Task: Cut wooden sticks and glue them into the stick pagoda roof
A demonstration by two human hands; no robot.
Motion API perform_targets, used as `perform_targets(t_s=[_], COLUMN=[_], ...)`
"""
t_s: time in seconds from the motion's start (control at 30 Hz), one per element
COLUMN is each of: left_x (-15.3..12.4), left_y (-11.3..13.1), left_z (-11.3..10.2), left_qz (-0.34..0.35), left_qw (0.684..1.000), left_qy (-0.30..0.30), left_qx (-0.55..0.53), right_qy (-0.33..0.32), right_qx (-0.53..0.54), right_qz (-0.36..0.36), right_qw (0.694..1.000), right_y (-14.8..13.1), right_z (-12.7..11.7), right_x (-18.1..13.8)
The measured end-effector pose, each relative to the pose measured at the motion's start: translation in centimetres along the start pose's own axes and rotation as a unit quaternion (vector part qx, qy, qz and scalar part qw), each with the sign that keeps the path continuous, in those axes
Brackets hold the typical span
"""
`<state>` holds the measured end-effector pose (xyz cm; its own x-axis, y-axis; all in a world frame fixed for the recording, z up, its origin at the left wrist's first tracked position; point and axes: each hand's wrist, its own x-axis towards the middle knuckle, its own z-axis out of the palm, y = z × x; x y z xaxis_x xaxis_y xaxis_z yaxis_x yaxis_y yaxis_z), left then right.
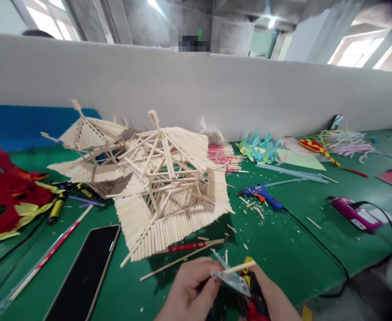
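At the bottom centre, my left hand (194, 287) is closed, thumb and fingers pinching one end of a short wooden stick (241, 267). The stick lies across the grey blades of a pair of cutters (235, 281) with red, black and yellow handles. My right hand (272, 290) wraps round those handles, its fingers partly hidden. Just beyond my hands stands a pagoda-like model (179, 232) built from many thin sticks, with a tiered roof. Loose sticks (174, 265), one with a red wrapper, lie between the model and my left hand.
A second stick model (92, 133) stands behind left. A phone (85, 272) lies at the left front, near a red paper mask (8, 196). To the right are a blue glue gun (261, 195) with a trailing cord, stick offcuts, and a purple device (356, 213). A white partition (182, 84) closes the back.
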<state>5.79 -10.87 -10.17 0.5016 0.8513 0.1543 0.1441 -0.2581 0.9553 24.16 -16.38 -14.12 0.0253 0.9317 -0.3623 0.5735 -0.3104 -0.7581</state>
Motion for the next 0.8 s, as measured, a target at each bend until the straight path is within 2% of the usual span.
perform_targets(t_s=[0.1,0.17,0.27,0.4,0.6,0.73,0.8], left_x=[0.2,0.2,0.4,0.5,0.6,0.5,0.2], left_y=[0.4,0.6,0.9,0.5,0.5,0.2,-0.7], left_z=[-0.1,-0.2,-0.2,-0.4,-1.3,-1.2,-0.8], left_qz=[-0.001,-0.021,-0.097,-0.206,-0.211,-0.234,-0.261], left_qw=[1.000,0.998,0.986,0.944,0.938,0.931,0.917], left_qy=[0.004,-0.011,-0.043,-0.073,-0.080,-0.084,-0.110], left_qx=[-0.023,-0.054,-0.130,-0.247,-0.262,-0.266,-0.280], right_qy=[0.026,0.017,-0.010,-0.011,-0.039,-0.052,-0.043], right_qx=[0.007,0.013,0.003,-0.061,-0.087,-0.062,-0.075], right_qz=[-0.014,-0.030,-0.049,-0.056,-0.014,0.000,-0.013], right_qw=[1.000,0.999,0.999,0.997,0.995,0.997,0.996], right_y=[0.0,-0.4,-1.1,-0.6,1.3,0.7,0.3], right_z=[0.8,0.6,-0.4,-1.0,-0.2,-0.4,-0.6], right_x=[-0.5,-0.8,-1.1,-0.9,-0.5,-0.6,-0.5])
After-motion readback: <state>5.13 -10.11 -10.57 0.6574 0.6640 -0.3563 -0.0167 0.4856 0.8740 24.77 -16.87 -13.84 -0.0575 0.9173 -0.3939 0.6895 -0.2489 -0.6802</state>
